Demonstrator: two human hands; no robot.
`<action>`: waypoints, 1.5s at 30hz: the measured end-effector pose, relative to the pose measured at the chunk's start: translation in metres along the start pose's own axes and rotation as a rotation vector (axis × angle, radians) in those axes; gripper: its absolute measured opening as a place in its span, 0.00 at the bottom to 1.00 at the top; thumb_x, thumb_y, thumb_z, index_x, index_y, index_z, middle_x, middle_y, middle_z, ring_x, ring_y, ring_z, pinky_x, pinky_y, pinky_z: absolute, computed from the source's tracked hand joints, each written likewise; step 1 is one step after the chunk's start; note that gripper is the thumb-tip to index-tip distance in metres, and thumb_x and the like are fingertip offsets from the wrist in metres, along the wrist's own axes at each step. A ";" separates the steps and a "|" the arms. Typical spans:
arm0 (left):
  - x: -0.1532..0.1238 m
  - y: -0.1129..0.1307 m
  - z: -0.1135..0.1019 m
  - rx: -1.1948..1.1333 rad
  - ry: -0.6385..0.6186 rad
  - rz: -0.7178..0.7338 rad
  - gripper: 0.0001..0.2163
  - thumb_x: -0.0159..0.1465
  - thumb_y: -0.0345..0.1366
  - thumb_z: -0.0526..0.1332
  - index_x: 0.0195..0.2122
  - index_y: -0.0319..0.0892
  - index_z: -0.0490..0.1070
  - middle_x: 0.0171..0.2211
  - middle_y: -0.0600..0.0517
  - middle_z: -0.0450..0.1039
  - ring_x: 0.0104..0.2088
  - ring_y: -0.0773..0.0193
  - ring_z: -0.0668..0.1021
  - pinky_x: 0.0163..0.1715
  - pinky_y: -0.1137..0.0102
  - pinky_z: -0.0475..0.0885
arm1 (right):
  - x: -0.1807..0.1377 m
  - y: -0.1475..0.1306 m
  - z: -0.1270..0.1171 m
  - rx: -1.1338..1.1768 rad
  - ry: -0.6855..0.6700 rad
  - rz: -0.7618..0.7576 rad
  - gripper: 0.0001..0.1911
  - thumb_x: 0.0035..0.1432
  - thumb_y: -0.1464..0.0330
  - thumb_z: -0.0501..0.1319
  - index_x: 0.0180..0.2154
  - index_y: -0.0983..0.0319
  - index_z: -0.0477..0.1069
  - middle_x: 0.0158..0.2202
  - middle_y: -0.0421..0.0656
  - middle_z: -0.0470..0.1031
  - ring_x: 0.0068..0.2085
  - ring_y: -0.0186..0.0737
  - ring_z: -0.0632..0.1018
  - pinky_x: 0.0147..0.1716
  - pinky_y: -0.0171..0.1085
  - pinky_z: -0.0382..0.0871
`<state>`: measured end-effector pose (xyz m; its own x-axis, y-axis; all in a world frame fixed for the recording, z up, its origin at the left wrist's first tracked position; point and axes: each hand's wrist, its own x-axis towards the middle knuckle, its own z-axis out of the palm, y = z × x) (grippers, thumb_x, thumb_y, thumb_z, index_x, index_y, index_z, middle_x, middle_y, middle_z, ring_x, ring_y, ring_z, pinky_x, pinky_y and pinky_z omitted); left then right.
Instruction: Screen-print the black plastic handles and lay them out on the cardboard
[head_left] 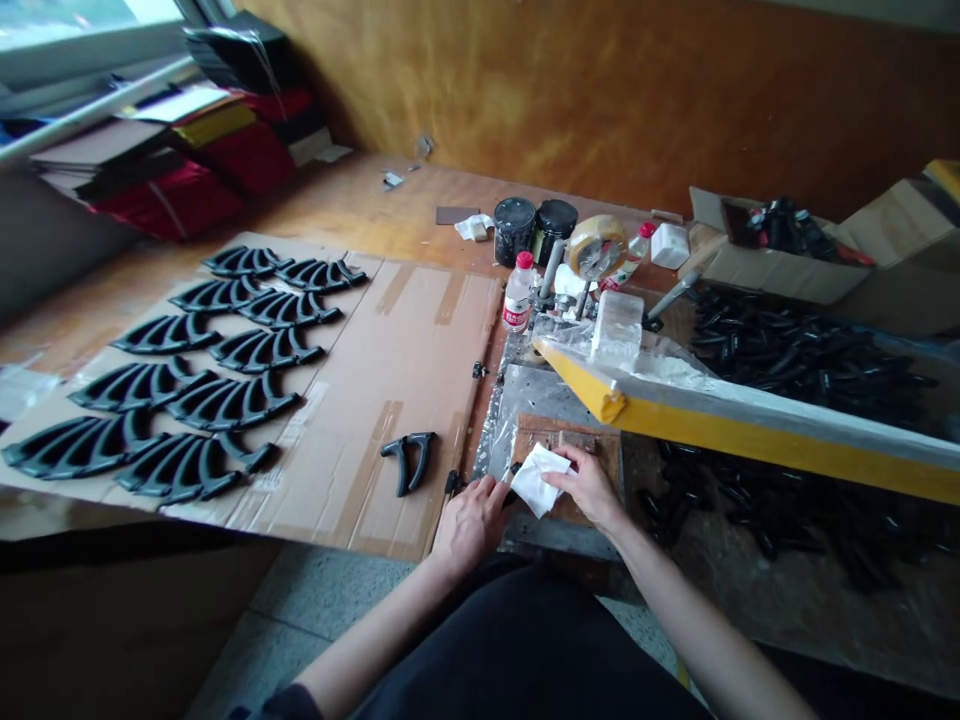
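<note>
My left hand (471,522) is closed around a black plastic piece (510,497), most of it hidden by the fingers; it looks like the curved black handles lying nearby. My right hand (592,488) pinches a crumpled white cloth or paper wipe (538,482) against or just above that piece. Under the wipe lies a brown wooden block (607,450) on a metal plate (504,430). To the left, two curved black handles (409,462) rest together on flat cardboard (360,400). Several fanned rows of similar handles (232,395) cover the cardboard's left side.
A yellow-edged board (750,425) slants across the right, with piles of black parts (802,340) behind and below. Beyond my hands stand a red-capped bottle (517,295), dark jars (514,230), a tape roll (598,247) and an open carton (780,265). Red bundles (169,195) sit far left.
</note>
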<state>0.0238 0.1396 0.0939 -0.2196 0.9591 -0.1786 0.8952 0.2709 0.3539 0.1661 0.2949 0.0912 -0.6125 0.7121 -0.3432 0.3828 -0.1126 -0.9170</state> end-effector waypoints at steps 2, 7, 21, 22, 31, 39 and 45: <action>-0.005 -0.002 0.003 -0.008 -0.007 -0.014 0.07 0.66 0.38 0.54 0.39 0.44 0.69 0.39 0.49 0.72 0.40 0.61 0.74 0.37 0.70 0.67 | -0.002 0.001 0.011 -0.120 -0.019 -0.049 0.13 0.44 0.66 0.66 0.35 0.62 0.72 0.33 0.41 0.77 0.34 0.41 0.77 0.35 0.36 0.69; -0.005 -0.002 0.006 -0.046 0.004 -0.012 0.05 0.65 0.36 0.56 0.39 0.43 0.69 0.38 0.50 0.72 0.40 0.61 0.74 0.37 0.70 0.68 | -0.004 0.001 0.028 -0.354 0.037 0.032 0.14 0.46 0.65 0.66 0.37 0.62 0.71 0.26 0.40 0.75 0.25 0.39 0.74 0.22 0.33 0.62; -0.005 -0.004 0.007 -0.037 0.042 0.019 0.02 0.64 0.35 0.58 0.36 0.43 0.67 0.37 0.51 0.72 0.39 0.60 0.74 0.35 0.68 0.67 | 0.033 -0.022 0.047 -0.572 0.100 -0.136 0.05 0.52 0.68 0.64 0.30 0.60 0.68 0.28 0.41 0.75 0.31 0.38 0.74 0.30 0.32 0.62; -0.005 -0.004 0.007 -0.033 0.044 0.019 0.02 0.64 0.35 0.57 0.36 0.43 0.67 0.37 0.51 0.72 0.39 0.60 0.74 0.34 0.69 0.67 | 0.037 -0.025 0.044 -0.517 0.128 -0.131 0.04 0.53 0.68 0.63 0.31 0.60 0.69 0.26 0.40 0.74 0.30 0.37 0.73 0.29 0.32 0.62; -0.004 -0.004 0.008 -0.054 0.031 0.019 0.03 0.64 0.35 0.57 0.37 0.43 0.67 0.37 0.51 0.72 0.39 0.60 0.74 0.34 0.69 0.67 | 0.009 -0.007 0.013 -0.147 -0.024 0.075 0.12 0.47 0.66 0.64 0.36 0.60 0.68 0.20 0.35 0.69 0.17 0.32 0.68 0.13 0.29 0.57; -0.004 -0.004 0.007 -0.065 0.036 0.029 0.04 0.64 0.35 0.57 0.39 0.43 0.68 0.39 0.50 0.72 0.40 0.60 0.75 0.36 0.68 0.67 | 0.014 -0.007 0.036 -0.479 0.065 -0.102 0.08 0.49 0.67 0.66 0.29 0.61 0.68 0.26 0.38 0.73 0.27 0.36 0.72 0.27 0.32 0.60; -0.003 -0.003 0.007 -0.063 0.019 0.009 0.04 0.63 0.35 0.57 0.38 0.43 0.68 0.39 0.50 0.73 0.41 0.59 0.75 0.36 0.69 0.68 | 0.009 -0.005 0.035 -0.589 0.021 -0.132 0.10 0.49 0.68 0.67 0.29 0.61 0.66 0.28 0.39 0.73 0.30 0.37 0.71 0.30 0.32 0.57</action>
<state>0.0241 0.1356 0.0873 -0.2193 0.9628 -0.1581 0.8710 0.2662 0.4129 0.1342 0.2779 0.0854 -0.6698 0.7078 -0.2244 0.6264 0.3763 -0.6827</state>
